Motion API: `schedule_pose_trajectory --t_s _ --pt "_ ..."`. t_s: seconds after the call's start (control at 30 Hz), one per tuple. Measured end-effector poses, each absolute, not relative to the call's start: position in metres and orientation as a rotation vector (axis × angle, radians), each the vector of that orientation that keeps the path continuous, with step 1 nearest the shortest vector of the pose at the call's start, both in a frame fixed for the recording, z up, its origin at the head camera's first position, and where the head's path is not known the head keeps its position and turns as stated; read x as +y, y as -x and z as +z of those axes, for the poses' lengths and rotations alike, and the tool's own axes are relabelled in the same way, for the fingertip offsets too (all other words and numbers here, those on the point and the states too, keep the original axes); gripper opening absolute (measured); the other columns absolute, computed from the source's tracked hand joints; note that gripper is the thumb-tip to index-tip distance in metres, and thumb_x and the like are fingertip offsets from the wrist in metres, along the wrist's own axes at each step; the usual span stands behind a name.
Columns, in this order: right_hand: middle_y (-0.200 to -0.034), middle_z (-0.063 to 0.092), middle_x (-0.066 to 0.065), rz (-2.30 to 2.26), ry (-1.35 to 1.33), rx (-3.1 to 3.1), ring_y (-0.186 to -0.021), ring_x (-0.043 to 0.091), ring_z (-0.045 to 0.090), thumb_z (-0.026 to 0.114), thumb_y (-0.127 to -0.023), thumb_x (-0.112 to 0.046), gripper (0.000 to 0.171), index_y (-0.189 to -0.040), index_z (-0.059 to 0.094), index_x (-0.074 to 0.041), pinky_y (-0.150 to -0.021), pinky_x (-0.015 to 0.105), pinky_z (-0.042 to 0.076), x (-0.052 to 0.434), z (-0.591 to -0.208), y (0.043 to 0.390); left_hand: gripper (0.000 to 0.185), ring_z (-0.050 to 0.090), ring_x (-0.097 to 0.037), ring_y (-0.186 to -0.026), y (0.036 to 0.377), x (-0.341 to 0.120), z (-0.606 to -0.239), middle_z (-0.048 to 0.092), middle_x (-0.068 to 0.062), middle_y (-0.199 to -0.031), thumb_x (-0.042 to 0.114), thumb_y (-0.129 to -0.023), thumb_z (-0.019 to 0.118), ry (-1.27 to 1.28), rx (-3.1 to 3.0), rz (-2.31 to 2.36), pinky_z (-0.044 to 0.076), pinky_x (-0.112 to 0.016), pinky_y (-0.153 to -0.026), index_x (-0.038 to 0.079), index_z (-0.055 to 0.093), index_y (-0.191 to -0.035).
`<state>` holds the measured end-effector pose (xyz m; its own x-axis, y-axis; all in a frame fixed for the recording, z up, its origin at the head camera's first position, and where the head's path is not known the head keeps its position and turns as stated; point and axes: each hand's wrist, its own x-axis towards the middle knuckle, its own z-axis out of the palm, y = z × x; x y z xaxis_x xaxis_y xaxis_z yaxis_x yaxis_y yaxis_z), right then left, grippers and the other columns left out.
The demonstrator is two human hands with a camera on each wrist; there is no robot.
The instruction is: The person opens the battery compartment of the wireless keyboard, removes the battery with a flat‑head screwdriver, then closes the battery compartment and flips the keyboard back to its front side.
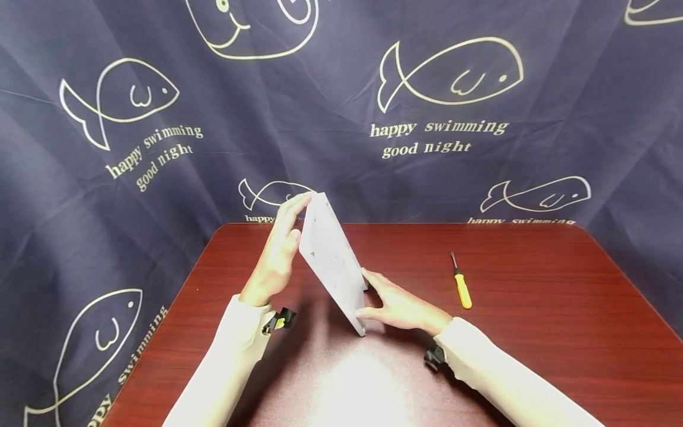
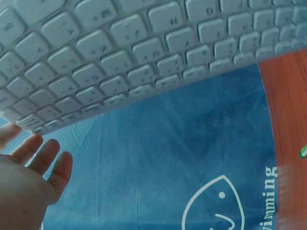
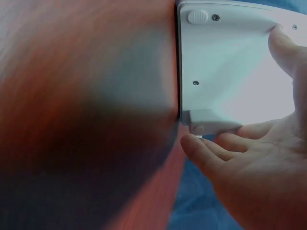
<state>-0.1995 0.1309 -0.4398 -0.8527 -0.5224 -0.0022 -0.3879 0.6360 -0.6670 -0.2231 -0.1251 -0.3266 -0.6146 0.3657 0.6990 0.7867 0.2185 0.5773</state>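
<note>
A white keyboard stands steeply tilted on the table, its lower end by my right hand and its upper end leaning toward my left. Its screwed underside faces the right wrist view, while the keys show in the left wrist view. My left hand is at the raised end, with fairly straight fingertips right at the edge. Low on the keyboard, my right hand grips it: the thumb lies on the underside and the other fingers reach the long edge.
A screwdriver with a yellow handle lies on the red-brown table, to the right of my right hand. Behind the table hangs a dark blue curtain with fish drawings and lettering.
</note>
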Motion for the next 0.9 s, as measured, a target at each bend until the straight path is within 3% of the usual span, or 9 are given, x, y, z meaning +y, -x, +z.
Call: schedule_pose_trajectory --t_s 0.23,0.53,0.7,0.9 --pt "-0.156 0.030 0.016 -1.068 0.805 2.698 -0.143 0.031 0.034 0.068 -0.085 -0.049 0.093 -0.153 0.022 -0.006 -0.112 0.051 0.032 0.131 -0.433 0.198 0.078 0.026 -0.021 -0.144 0.223 -0.115 -0.327 0.032 -0.006 -0.154 0.065 -0.097 0.025 1.101 -2.087 -1.365 0.021 -0.034 -0.117 0.008 0.034 -0.149" --pt "-0.154 0.032 0.004 -1.478 0.952 2.728 -0.140 0.025 0.039 0.073 -0.086 -0.028 0.085 -0.154 0.022 -0.021 -0.108 0.045 0.040 0.135 -0.394 0.198 0.085 0.017 -0.017 -0.149 0.222 -0.108 -0.342 0.018 -0.006 -0.161 0.071 -0.094 0.019 1.112 -2.105 -1.521 0.012 -0.027 -0.120 0.014 0.012 -0.156" --pt "-0.157 0.028 0.004 -1.643 1.218 2.667 -0.142 0.026 0.034 0.078 -0.080 -0.012 0.093 -0.154 0.021 -0.015 -0.108 0.042 0.040 0.130 -0.363 0.199 0.091 0.013 -0.017 -0.150 0.219 -0.101 -0.350 0.010 -0.002 -0.163 0.076 -0.089 0.017 1.124 -2.134 -1.568 0.012 -0.030 -0.120 0.017 0.002 -0.157" --pt "-0.155 0.029 0.004 -1.629 1.406 2.701 -0.142 0.022 0.034 0.081 -0.077 -0.016 0.097 -0.153 0.022 -0.011 -0.110 0.038 0.039 0.125 -0.328 0.198 0.091 0.007 -0.016 -0.151 0.216 -0.091 -0.361 0.001 0.006 -0.164 0.078 -0.087 0.019 1.181 -2.174 -1.618 0.012 -0.042 -0.121 0.024 -0.002 -0.156"
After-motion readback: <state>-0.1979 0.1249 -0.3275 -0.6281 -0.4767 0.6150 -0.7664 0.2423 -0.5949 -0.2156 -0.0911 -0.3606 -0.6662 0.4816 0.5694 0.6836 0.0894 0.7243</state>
